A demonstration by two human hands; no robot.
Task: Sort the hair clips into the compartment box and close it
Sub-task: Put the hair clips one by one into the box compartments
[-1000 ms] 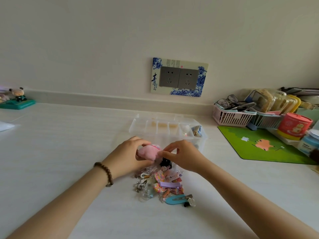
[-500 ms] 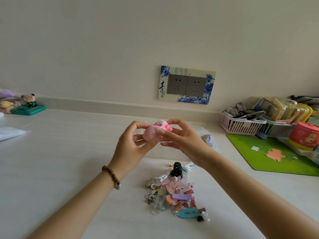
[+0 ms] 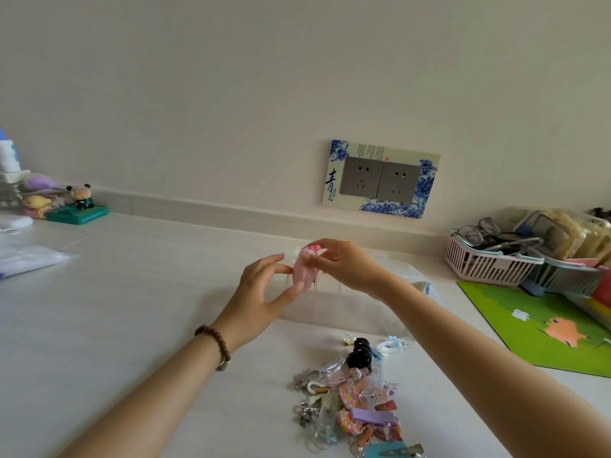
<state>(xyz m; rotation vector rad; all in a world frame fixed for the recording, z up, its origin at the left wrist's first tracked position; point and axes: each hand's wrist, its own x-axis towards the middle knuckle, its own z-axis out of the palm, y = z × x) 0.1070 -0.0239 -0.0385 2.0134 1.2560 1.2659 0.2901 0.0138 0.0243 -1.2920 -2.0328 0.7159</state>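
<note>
Both hands meet at frame centre: the right hand (image 3: 347, 269) pinches the top of a pink clip (image 3: 304, 271), the left hand (image 3: 264, 290) steadying its lower edge with fingertips. The clear box (image 3: 350, 305) lies just below and behind them, the pile (image 3: 353, 398) at lower centre. With so light a hold, the clip could slip and miss its compartment or land in the pile.

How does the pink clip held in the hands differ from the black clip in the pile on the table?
The pink clip is raised above the table, pinched between the left hand and the right hand; the black clip lies untouched at the far end of the pile. The pink clip looks soft and pale; the black clip looks dark and ridged. Neither is in the compartment box yet.
</note>
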